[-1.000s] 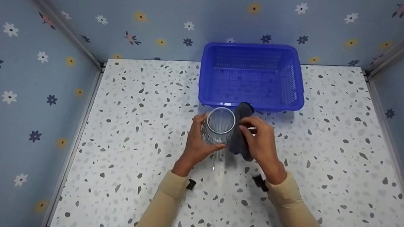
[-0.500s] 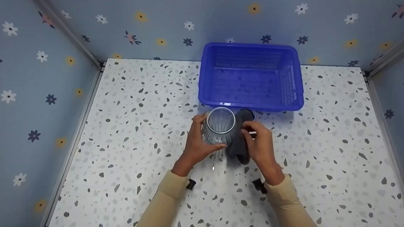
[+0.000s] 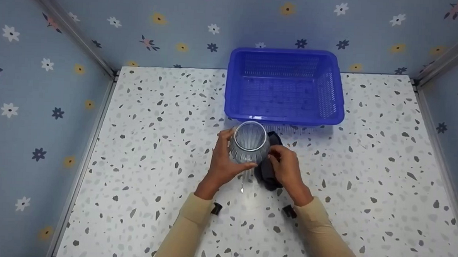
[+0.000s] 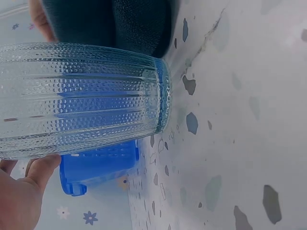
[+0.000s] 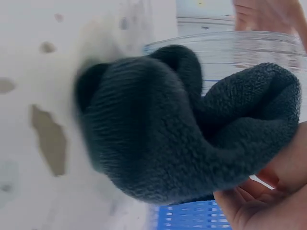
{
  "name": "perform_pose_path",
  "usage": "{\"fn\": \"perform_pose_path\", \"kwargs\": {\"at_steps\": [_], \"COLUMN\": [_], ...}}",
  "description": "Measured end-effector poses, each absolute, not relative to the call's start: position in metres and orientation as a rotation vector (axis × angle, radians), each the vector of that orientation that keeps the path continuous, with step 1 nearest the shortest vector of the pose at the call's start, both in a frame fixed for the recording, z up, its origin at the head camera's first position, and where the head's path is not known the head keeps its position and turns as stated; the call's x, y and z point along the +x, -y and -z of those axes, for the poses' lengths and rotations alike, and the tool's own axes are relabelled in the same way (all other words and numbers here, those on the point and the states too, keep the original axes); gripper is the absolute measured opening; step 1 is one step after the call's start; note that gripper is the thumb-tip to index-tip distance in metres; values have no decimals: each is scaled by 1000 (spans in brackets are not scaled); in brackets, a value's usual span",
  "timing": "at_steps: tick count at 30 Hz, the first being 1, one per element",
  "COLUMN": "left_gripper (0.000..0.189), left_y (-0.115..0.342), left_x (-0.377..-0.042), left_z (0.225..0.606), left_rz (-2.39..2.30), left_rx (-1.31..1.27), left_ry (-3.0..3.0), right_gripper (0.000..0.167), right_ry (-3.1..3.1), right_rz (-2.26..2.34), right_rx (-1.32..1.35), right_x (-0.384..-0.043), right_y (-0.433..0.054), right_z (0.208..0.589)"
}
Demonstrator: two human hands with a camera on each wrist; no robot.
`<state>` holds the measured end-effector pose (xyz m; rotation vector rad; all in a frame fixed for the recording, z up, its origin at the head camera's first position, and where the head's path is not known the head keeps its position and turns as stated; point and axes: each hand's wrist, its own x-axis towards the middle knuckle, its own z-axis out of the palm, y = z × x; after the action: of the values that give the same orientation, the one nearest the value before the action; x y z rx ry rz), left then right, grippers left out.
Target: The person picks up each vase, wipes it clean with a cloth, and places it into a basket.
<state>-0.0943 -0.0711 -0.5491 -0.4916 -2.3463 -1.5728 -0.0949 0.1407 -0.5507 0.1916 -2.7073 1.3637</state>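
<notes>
A clear ribbed glass jar (image 3: 248,155) stands upright on the speckled table, its round mouth facing up. My left hand (image 3: 224,159) grips it from the left, thumb along the near side. On the jar's right side, my right hand (image 3: 287,166) pinches a dark grey cloth (image 3: 267,175) near its upper part. The left wrist view has the textured glass jar (image 4: 91,103) lying across the frame sideways, with the dark cloth (image 4: 110,21) beside it. Folded and bunched, the cloth (image 5: 153,134) hangs from my right fingers in the right wrist view and hides part of the jar.
Just behind the jar stands a blue perforated plastic basket (image 3: 283,120). Flower-patterned panels (image 3: 171,33) enclose the back and both sides of the white speckled tabletop (image 3: 155,140).
My right hand has moved slightly left and toward me, drawing the cloth down along the jar's right side. The cloth has bunched up lower. My left hand and the jar have stayed put.
</notes>
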Motion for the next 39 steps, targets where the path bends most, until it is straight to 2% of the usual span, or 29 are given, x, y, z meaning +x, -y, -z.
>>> {"fn": "perform_pose_path", "kwargs": {"at_steps": [8,16,26,34,39], "left_gripper": [110,111,109,109,110], "left_y": [71,70,70,71,72], "left_x": [-94,-95,-94,-93,-94], "left_z": [550,551,552,551,552], "left_rz": [1538,1528,1543,1567,1536], "left_rx": [-499,-502,-491,-476,-497], "left_ry": [2359,2355,2342,2355,2342], "right_gripper": [13,12,9,11,12], "right_ry": [2724,2548,2491,2498,2513], "right_rz": [-1337,-1510,-1465,-1483,-1444], "right_rx": [168,161,209,258,258], "right_x": [-93,-89,-90,-90,-90], "right_y": [-141,-144,-138,-140,-142], "right_z": [548,506,472,470,482]}}
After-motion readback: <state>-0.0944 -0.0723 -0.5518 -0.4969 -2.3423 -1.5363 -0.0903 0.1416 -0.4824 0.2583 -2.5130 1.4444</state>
